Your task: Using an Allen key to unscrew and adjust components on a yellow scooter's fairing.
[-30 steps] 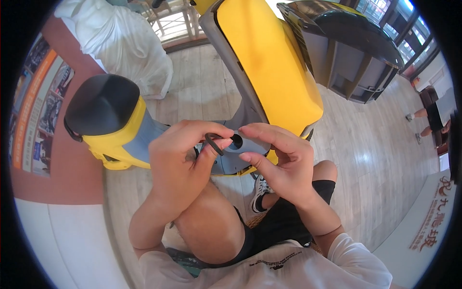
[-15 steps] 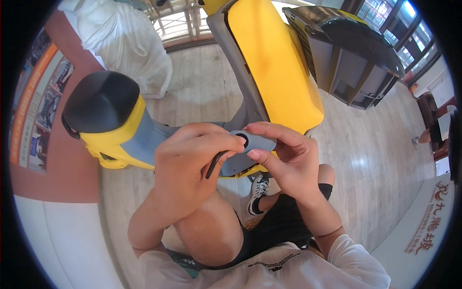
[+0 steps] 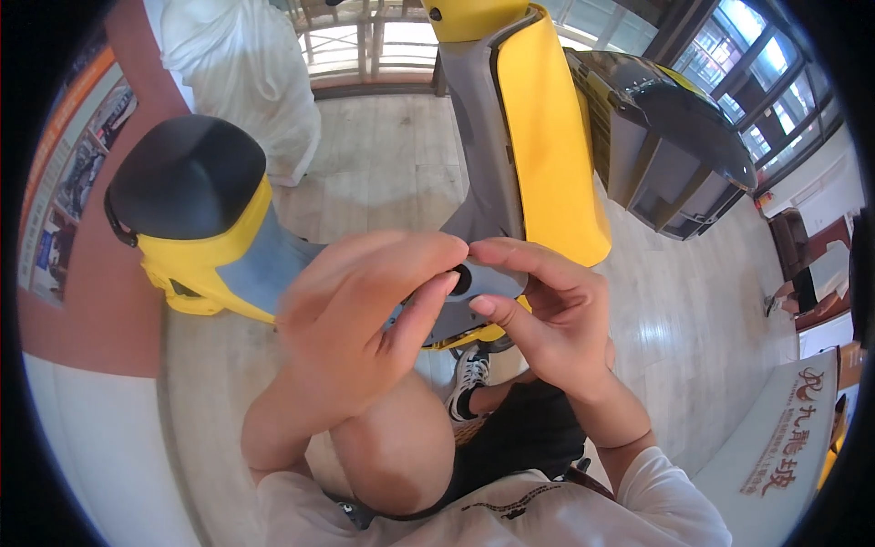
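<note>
Over my lap both hands meet at a small blue-grey rounded part (image 3: 497,282) with a dark round hole at its left end. My right hand (image 3: 556,314) grips it between thumb and forefinger. My left hand (image 3: 365,305), slightly blurred, bends its thumb and forefinger about the holed end, and the two forefingers nearly touch above it. The left palm and other fingers are hidden from me. Just beyond my hands stands a yellow and grey scooter (image 3: 554,137), with its black seat (image 3: 190,178) at the left.
A large grey and black case-like unit (image 3: 674,137) stands at the far right. White sheeting (image 3: 241,82) drapes something at the far left. Beside me are a white panel (image 3: 100,428) on the left and a lettered white board (image 3: 775,428) on the right.
My left thumb has drawn back from the hole, and its forefinger has straightened upward. The thin black strip under my left hand no longer shows. The view has shifted slightly.
</note>
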`<state>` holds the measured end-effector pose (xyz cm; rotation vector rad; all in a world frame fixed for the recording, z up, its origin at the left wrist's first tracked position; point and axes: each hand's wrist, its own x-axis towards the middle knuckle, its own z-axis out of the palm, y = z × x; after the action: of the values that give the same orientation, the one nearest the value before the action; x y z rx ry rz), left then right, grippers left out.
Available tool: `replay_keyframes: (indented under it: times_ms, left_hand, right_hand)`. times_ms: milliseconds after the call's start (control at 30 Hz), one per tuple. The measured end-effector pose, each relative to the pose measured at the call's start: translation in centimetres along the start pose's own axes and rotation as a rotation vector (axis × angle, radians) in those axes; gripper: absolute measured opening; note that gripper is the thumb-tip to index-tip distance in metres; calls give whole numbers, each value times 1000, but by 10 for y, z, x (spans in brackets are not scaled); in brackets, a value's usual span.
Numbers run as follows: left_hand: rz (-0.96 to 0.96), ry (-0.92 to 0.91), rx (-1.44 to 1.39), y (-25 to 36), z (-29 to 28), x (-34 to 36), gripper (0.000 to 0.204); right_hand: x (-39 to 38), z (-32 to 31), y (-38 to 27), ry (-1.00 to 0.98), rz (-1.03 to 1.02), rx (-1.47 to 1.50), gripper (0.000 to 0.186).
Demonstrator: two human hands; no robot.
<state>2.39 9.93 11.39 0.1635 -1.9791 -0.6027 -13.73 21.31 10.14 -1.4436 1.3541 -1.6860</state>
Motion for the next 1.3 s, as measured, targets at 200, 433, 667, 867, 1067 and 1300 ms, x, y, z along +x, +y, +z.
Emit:
replay_keyframes:
  times_ms: [200,433,667,867,1067,1300]
  left_hand:
    - [124,19,68,7,-21,-1,35]
    - [-53,110,3,3,-23,-10,29]
    - [-47,154,48,-14,-31,-11,13]
    - [-384,328,-430,-54,-22,-9,11]
    - [-313,339,-624,-108,-20,-5,12]
    - [-380,416,-788,-164,6,6,15]
  right_hand:
    - [7,6,2,49,-4,-88,38]
    - [15,6,7,33,-69,-171,38]
    - [37,9,-5,-64,60,-262,37]
    - [90,26,-38,-271,11,-748,33]
    - [160,55,-42,-512,204,-1007,29]
    - [248,83,-43,-840,551,-1090,26]
